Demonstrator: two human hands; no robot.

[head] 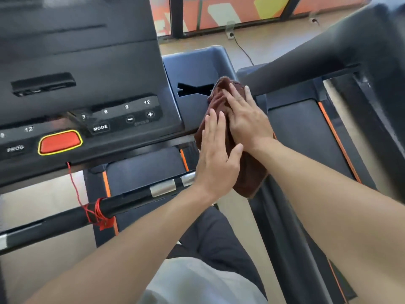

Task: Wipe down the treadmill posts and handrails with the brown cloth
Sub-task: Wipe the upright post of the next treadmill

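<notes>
Wiping is underway: both hands, left hand (pixel 215 159) and right hand (pixel 245 119), press flat-fingered on the brown cloth (pixel 247 172) draped beneath them over the handrail. Next, probably slide it toward the post (pixel 306 60) beyond the right fingertips.

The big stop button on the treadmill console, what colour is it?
The rounded stop button is red-orange with a yellow outline, seen in the head view.

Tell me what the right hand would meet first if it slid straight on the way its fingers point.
Probably the dark cup-holder tray beside the console. The right hand lies flat on the brown cloth, fingers aimed up-left over the cloth's top edge; depth is unclear.
</notes>
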